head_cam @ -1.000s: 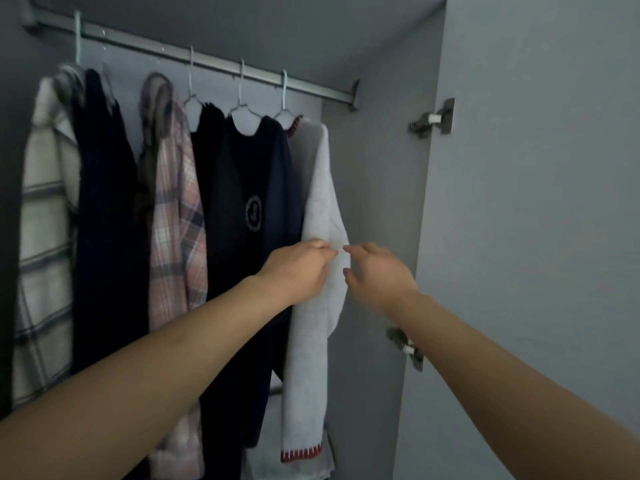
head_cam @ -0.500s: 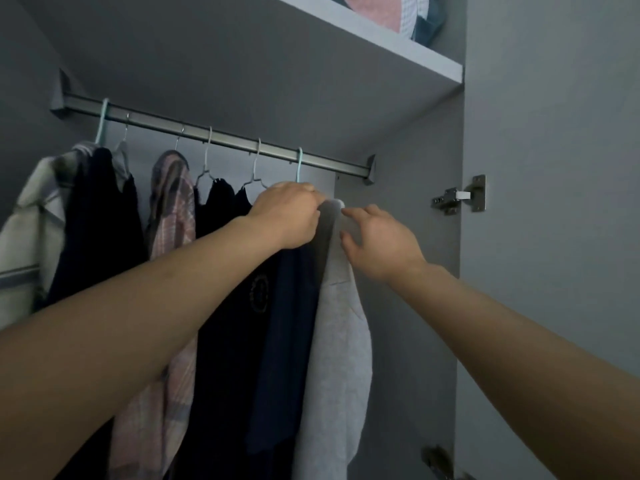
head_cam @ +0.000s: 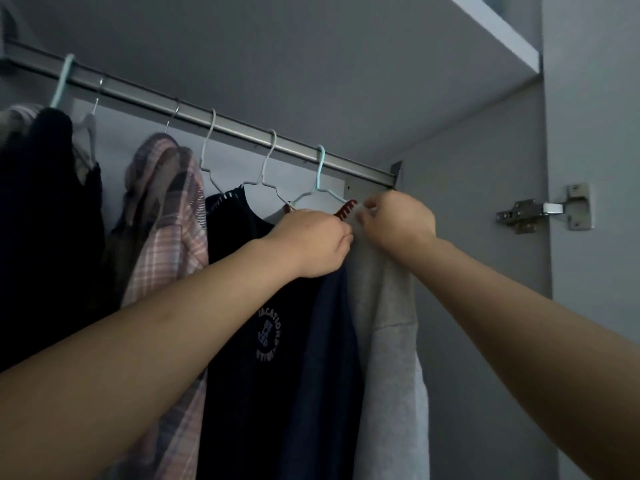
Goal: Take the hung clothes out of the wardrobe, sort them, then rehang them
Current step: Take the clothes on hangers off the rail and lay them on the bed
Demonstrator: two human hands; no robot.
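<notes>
A light grey sweater with a red-striped collar hangs at the right end of the metal rail on a pale blue hanger. My left hand pinches the sweater's collar on its left side. My right hand grips the collar on the right, just under the rail's end. To the left hang a navy top with a round logo, a pink plaid shirt and dark garments.
The wardrobe's right side wall stands close beside the sweater. The open door with its metal hinge is at the right. A shelf runs above the rail.
Both hands rose from the sweater's sleeve to its collar at the hanger. The view tilted upward and moved closer to the rail.
</notes>
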